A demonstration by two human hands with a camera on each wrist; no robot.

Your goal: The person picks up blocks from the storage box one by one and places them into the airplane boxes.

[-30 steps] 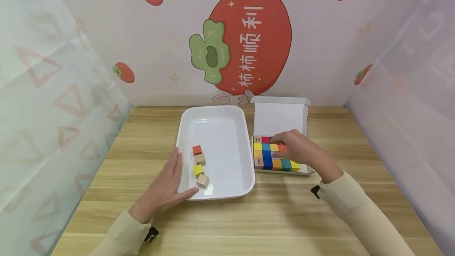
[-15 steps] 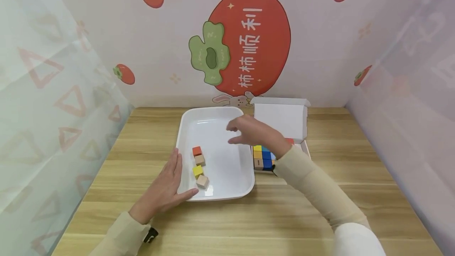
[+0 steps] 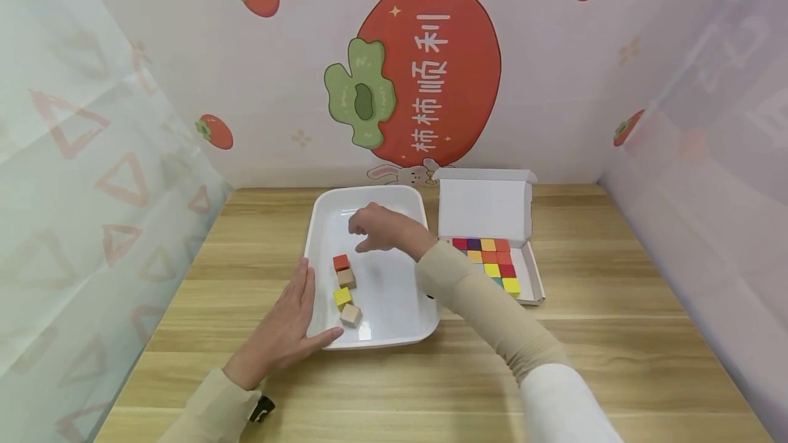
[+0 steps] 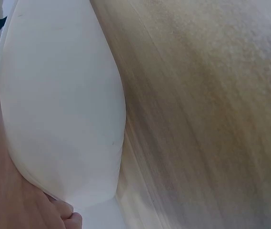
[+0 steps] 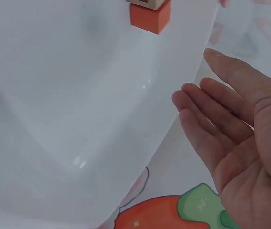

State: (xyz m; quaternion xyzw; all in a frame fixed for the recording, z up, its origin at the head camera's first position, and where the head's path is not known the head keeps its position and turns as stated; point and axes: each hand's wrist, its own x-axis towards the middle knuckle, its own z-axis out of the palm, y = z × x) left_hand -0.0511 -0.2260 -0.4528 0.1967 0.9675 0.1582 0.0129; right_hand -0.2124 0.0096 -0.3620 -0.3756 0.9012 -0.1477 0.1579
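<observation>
My left hand (image 3: 280, 320) rests along the left rim of a white tray (image 3: 431, 320), fingers straight and thumb over the near corner. In the left wrist view, the fingers (image 4: 33, 210) touch the tray's outer edge. Inside the tray, a short column of cubes runs along the left: a red-orange cube (image 3: 341, 263), a plain wooden cube (image 3: 346, 279), a yellow cube (image 3: 342, 298) and another wooden cube (image 3: 351, 315). Over the tray's middle, just beyond the red-orange cube, hovers my right hand (image 3: 386, 227). The right wrist view shows its fingers loosely bent, thumb apart, holding nothing.
To the tray's right lies a white cardboard box (image 3: 534, 272) with its lid (image 3: 485, 207) raised at the back. Rows of coloured cubes (image 3: 492, 258) fill much of it, partly hidden by my right sleeve. A printed cloth wall (image 3: 277, 74) stands behind the table.
My right hand has moved left from above the box of cubes to above the tray. My left hand and the cubes in the tray stay in place.
</observation>
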